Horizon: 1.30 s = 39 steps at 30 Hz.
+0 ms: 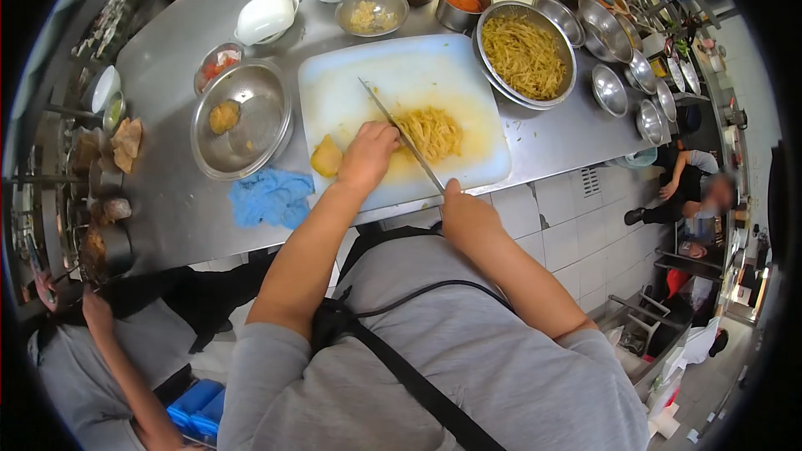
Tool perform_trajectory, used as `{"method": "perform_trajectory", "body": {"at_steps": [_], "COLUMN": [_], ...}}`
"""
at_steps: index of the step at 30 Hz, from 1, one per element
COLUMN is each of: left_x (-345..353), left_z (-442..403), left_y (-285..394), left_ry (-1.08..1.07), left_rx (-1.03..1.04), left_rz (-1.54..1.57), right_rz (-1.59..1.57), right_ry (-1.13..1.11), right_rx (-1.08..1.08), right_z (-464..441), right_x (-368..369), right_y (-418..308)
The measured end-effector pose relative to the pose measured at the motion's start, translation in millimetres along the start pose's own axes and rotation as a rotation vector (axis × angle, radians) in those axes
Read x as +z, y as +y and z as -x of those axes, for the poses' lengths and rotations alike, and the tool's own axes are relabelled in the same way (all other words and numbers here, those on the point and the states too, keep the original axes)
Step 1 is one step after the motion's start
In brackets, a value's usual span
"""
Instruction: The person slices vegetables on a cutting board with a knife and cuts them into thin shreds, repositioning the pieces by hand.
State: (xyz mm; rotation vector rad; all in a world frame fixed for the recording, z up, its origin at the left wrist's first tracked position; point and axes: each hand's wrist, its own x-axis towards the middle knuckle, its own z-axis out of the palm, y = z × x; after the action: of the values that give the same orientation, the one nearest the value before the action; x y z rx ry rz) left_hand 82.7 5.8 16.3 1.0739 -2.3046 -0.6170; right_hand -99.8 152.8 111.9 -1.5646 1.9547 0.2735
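Observation:
My right hand (469, 219) is closed round the handle of a kitchen knife (404, 134), whose blade slants up and left across the white cutting board (342, 75). Bent fingers of my left hand (368, 154) press down right beside the blade, on yellow vegetable that they mostly cover. To the right of the knife lies a pile of yellow vegetable shreds (434, 134). An uncut yellow vegetable piece (327, 156) rests on the board left of my left wrist.
Left of the board, a steel colander (200, 138) holds one yellow piece, above a blue cloth (271, 198). A bowl of yellow shreds (525, 50) overlaps the board's upper right corner. Several metal bowls (610, 90) stand further right. Another person (125, 359) is at lower left; one sits (697, 188) far right.

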Motion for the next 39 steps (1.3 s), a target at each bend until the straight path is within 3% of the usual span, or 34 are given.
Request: {"method": "perform_trajectory", "body": {"at_steps": [11,13,18,21,27,31,36,39], "left_x": [-2.4,8.1,14.3,13.3,11.6,12.5,11.2,13.0], "left_z": [6.3,10.6,10.3,8.8,8.8,10.3,10.2,9.8], "left_y": [11.1,7.2,-1.2,-1.4,-2.1,-3.4,-2.1,-4.4], "left_ry": [0.074,0.093,0.108,0.129,0.135,0.14,0.162,0.165], "left_rx": [-0.091,0.041,0.053,0.082,0.096,0.106,0.124,0.125], "left_rz": [0.071,-0.068,-0.065,-0.044,-0.049,-0.024,-0.02,-0.02], "right_rz": [0.021,0.019,0.056,0.008,0.027,-0.03,0.035,-0.001], "right_ry": [0.021,0.039,-0.007,0.014,0.008,0.033,-0.016,0.012], "right_rx": [-0.011,-0.015,-0.014,0.028,-0.007,-0.018,-0.048,-0.002], "right_z": [-29.3,-21.8,26.4,-6.5,19.5,-6.2,9.0,-0.8], "right_x": [9.4,0.3,-28.9,4.2,-29.7,9.6,-27.6,12.2], "right_y": [-2.6,-5.9,-7.9,-8.2,-15.1,-4.5,-13.3,-2.7]}}
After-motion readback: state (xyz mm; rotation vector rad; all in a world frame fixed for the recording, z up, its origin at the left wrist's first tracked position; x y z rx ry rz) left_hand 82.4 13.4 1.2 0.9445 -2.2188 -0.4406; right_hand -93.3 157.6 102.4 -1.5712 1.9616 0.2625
